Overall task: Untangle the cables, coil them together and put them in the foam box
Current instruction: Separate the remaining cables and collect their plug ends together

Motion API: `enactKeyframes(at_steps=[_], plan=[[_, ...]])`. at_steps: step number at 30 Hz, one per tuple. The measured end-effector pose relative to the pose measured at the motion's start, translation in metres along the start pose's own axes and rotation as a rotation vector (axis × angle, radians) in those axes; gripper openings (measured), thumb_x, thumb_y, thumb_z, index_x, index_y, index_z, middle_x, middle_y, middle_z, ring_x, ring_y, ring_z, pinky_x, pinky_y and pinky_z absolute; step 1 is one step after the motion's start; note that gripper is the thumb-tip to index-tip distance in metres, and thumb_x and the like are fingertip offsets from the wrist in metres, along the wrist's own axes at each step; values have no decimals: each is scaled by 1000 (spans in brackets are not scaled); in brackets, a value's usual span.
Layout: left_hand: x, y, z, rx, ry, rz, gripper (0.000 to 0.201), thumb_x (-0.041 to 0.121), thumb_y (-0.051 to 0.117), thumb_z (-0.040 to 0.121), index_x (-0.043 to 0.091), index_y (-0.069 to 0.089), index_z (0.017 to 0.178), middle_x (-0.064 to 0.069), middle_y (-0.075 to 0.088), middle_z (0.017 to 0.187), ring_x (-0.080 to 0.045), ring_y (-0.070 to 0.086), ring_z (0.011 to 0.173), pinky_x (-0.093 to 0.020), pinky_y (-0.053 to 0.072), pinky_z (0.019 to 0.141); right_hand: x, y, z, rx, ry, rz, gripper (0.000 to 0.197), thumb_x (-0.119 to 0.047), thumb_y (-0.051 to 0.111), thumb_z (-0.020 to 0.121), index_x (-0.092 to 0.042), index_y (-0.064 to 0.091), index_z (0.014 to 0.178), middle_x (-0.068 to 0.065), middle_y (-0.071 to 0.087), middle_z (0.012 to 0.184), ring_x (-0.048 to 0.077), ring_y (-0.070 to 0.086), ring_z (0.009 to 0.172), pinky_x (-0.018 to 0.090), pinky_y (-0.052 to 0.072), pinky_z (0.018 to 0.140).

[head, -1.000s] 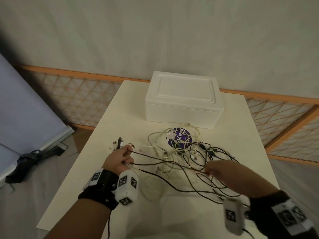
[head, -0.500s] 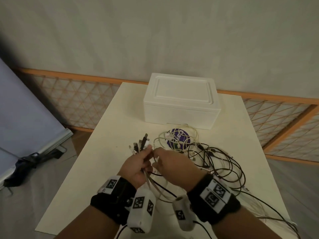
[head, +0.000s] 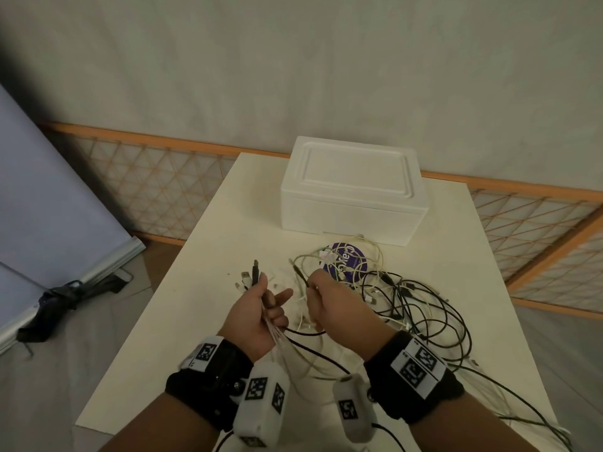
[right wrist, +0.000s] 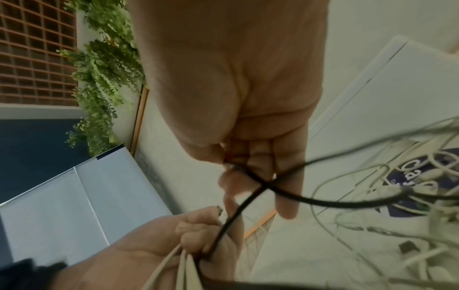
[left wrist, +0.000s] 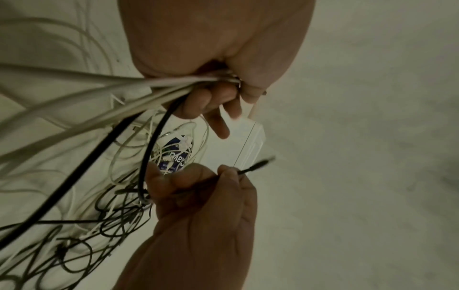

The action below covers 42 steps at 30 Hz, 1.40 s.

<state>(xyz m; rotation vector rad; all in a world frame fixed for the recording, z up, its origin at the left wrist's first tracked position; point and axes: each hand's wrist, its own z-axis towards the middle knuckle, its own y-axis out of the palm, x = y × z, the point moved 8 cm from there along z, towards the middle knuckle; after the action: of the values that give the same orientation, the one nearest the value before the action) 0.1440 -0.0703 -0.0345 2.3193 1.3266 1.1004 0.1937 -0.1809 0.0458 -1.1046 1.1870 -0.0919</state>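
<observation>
My left hand (head: 257,316) grips gathered cable ends (head: 254,275); my right hand (head: 329,301) pinches a black plug (head: 297,271); tangle (head: 411,305) at three o'clock remains; foam box (head: 354,194) lidded at twelve.

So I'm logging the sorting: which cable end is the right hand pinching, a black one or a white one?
A black one: the right hand pinches the thin black cable end by itself, plug pointing up, while the left hand grips the bundle of cable ends, mostly white.
</observation>
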Motion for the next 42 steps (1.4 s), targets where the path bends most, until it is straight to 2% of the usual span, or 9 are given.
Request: enactKeyframes(at_steps=[5, 11, 16, 23, 29, 32, 34, 37, 42], plan=[[-10, 7, -5, 32, -59, 15, 62, 53, 46, 94, 15, 35, 46, -2, 33, 42, -17, 35, 41, -31, 43, 61, -10, 0, 1, 32, -49, -66, 14, -28, 42, 99, -15, 47, 104, -4, 51, 65, 17, 48, 61, 30, 32, 56], [-8, 26, -16, -174, -50, -60, 11, 16, 53, 78, 9, 61, 81, 6, 23, 38, -6, 20, 29, -16, 26, 36, -11, 4, 5, 58, -46, -212, 22, -33, 41, 99, -21, 51, 115, 2, 65, 83, 23, 61, 79, 35, 45, 65], [-11, 26, -18, -259, -128, -230, 50, 44, 46, 86, -2, 65, 88, 4, 30, 40, -9, 26, 29, -19, 32, 38, -11, -9, 7, 153, -35, -216, 20, -32, 41, 99, -17, 50, 108, 2, 62, 76, 24, 60, 72, 31, 40, 58], [-6, 29, -16, -195, 72, -40, 17, 26, 65, 74, 11, 57, 75, 1, 50, 52, -6, 35, 32, -18, 34, 40, -15, 0, 5, 100, -79, -221, 21, -34, 42, 98, -17, 50, 107, 4, 62, 76, 27, 62, 75, 31, 38, 58], [8, 13, 1, -56, 180, 130, 36, 43, 57, 86, 12, 60, 67, -4, 60, 65, -13, 48, 53, -25, 42, 50, -23, 6, 1, 24, -106, -243, 25, -40, 49, 93, -32, 52, 116, 2, 69, 92, 22, 63, 88, 33, 47, 70], [40, -17, 10, -5, 211, -92, 49, 44, 42, 97, 16, 43, 57, -4, 72, 79, -16, 63, 69, -33, 54, 67, 2, -21, -5, 56, 10, -291, 27, -45, 53, 90, -34, 54, 115, -3, 69, 99, 19, 63, 95, 31, 47, 76], [62, -40, 10, -22, 238, -244, 52, 44, 41, 95, 17, 41, 50, 0, 62, 57, -15, 62, 56, -28, 57, 61, 35, -55, -15, 120, 141, -320, 17, -44, 59, 86, -34, 61, 100, -7, 69, 91, 16, 63, 88, 28, 46, 72], [79, -80, 6, 42, 249, -259, 55, 43, 40, 97, 19, 33, 48, 8, 30, 40, -6, 32, 32, -13, 32, 35, 89, -113, -45, 213, 360, -247, 10, -34, 72, 78, -35, 63, 74, -10, 64, 69, 10, 60, 68, 25, 43, 59], [72, -118, -6, 159, 198, -57, 56, 29, 45, 98, 20, 26, 46, 6, 21, 35, -9, 19, 26, -15, 17, 32, 132, -173, -94, 326, 523, -374, 16, -33, 77, 75, -32, 61, 72, -11, 56, 61, 6, 52, 59, 23, 33, 50]])
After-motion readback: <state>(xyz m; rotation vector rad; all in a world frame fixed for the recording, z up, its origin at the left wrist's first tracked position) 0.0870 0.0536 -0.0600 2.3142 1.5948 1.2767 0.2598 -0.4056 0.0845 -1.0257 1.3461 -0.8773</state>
